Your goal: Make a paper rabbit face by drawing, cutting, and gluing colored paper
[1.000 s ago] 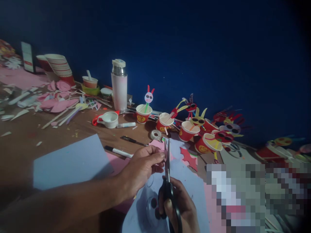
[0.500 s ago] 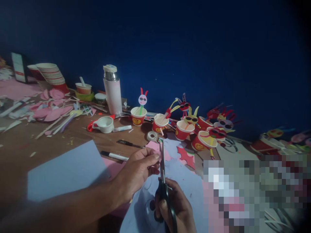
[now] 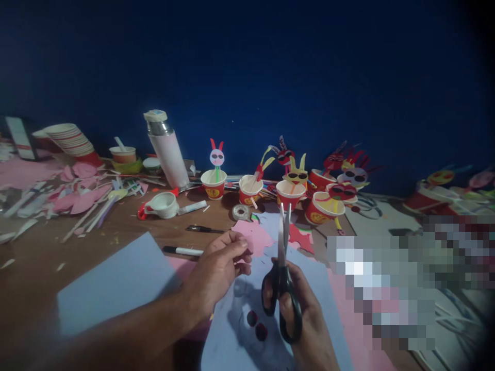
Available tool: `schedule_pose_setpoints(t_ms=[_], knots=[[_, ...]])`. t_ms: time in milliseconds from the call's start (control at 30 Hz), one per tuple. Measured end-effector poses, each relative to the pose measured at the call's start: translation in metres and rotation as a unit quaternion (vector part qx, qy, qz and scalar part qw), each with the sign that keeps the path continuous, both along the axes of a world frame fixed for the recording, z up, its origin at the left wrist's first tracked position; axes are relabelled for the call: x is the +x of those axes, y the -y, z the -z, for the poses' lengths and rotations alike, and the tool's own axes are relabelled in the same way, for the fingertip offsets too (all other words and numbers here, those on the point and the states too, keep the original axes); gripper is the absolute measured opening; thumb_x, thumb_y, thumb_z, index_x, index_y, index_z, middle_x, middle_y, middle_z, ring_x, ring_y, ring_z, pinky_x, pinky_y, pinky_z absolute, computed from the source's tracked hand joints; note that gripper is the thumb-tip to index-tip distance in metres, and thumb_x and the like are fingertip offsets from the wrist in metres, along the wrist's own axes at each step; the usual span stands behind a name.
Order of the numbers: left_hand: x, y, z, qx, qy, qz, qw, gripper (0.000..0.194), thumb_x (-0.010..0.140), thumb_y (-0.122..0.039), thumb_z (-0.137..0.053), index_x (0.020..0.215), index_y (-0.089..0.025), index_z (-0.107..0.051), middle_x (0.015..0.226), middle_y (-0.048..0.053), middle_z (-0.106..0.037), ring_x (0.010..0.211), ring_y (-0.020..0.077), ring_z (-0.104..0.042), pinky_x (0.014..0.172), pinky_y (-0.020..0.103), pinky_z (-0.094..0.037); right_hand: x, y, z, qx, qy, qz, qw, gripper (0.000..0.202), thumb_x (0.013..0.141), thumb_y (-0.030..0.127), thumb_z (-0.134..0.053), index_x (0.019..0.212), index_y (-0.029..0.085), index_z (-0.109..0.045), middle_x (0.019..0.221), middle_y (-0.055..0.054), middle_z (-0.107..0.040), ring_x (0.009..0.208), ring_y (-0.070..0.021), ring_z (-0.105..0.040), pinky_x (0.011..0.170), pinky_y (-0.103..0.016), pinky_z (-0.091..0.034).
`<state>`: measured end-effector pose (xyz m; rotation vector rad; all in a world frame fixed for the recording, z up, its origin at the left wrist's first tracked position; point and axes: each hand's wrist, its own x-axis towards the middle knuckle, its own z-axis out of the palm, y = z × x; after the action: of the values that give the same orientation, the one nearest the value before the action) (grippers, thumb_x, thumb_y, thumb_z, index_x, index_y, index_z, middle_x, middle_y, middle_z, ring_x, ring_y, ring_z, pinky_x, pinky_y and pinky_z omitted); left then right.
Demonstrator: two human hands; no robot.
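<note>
My left hand (image 3: 228,257) pinches a small pink paper piece (image 3: 248,244) between thumb and fingertips. To its right, my right hand (image 3: 305,309) holds black-handled scissors (image 3: 283,278), blades pointing up and slightly parted, away from the pink piece. Under both hands lies a pale blue sheet (image 3: 320,288) with two small dark round pieces (image 3: 257,325) on it. Just beyond are a pink paper scrap (image 3: 259,238) and a red cut-out scrap (image 3: 300,238). Another blue sheet (image 3: 116,283) lies beside my left forearm.
Paper cups with paper faces (image 3: 291,191) line the back, near a tape roll (image 3: 241,212). A white flask (image 3: 170,154), a handled cup (image 3: 164,205) and pens (image 3: 183,251) stand or lie left of them. Stacked cups (image 3: 71,139) and paper scraps (image 3: 85,193) fill the far left.
The scissors have moved right, away from the pink piece, and their blades have parted a little. The two dark round pieces now show more fully. The camera view has shifted slightly.
</note>
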<state>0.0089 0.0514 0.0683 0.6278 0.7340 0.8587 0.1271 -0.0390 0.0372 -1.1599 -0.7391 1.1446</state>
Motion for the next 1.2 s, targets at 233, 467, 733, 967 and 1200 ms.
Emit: schedule_pose_setpoints(t_ms=[233,467,733,967,1200], knots=[[0.006,0.015,0.006,-0.006,-0.054,0.048,0.997,0.013,0.067,-0.021,-0.066,0.069,-0.015,-0.054,0.063,-0.002,-0.053,0.056,0.0088,-0.047,0.057,0.022,-0.036,0.010,-0.008,-0.003,0.008,-0.034,0.014,0.999,0.052,0.064,0.037,-0.074,0.109,0.023,-0.052,0.072,0.002,-0.057,0.061,-0.0126,-0.051,0.053,-0.023,-0.043],[0.012,0.029,0.013,-0.031,-0.041,0.084,0.995,0.010,0.073,-0.018,-0.064,0.072,-0.015,-0.054,0.066,-0.001,-0.058,0.060,0.0090,-0.050,0.060,0.022,-0.037,0.011,-0.006,-0.009,-0.023,-0.044,0.010,0.999,0.037,0.063,0.024,-0.073,0.095,0.021,-0.054,0.067,0.005,-0.057,0.054,-0.0092,-0.050,0.050,-0.020,-0.044],[0.011,0.034,0.015,-0.032,-0.052,0.122,0.991,0.006,0.076,-0.015,-0.060,0.074,-0.015,-0.054,0.065,-0.001,-0.057,0.058,0.0087,-0.049,0.057,0.021,-0.039,0.014,-0.005,-0.010,-0.031,-0.031,0.014,0.999,0.032,0.066,0.025,-0.067,0.093,0.020,-0.052,0.060,0.007,-0.056,0.049,-0.0087,-0.051,0.047,-0.021,-0.046],[0.009,0.033,0.017,-0.026,-0.070,0.134,0.988,0.007,0.074,-0.016,-0.061,0.076,-0.016,-0.055,0.062,-0.001,-0.057,0.056,0.0087,-0.050,0.054,0.020,-0.039,0.020,-0.004,-0.007,-0.018,-0.035,0.003,0.999,0.033,0.066,0.022,-0.069,0.094,0.019,-0.052,0.066,0.006,-0.057,0.054,-0.0076,-0.051,0.051,-0.019,-0.045],[0.006,0.030,0.020,0.034,-0.141,0.181,0.973,0.011,0.074,-0.023,-0.063,0.075,-0.014,-0.057,0.062,-0.001,-0.056,0.055,0.0075,-0.049,0.055,0.020,-0.038,0.022,-0.004,-0.011,-0.034,-0.028,-0.044,0.998,0.032,0.065,0.017,-0.067,0.093,0.020,-0.050,0.065,0.007,-0.055,0.053,-0.0079,-0.052,0.049,-0.019,-0.045]])
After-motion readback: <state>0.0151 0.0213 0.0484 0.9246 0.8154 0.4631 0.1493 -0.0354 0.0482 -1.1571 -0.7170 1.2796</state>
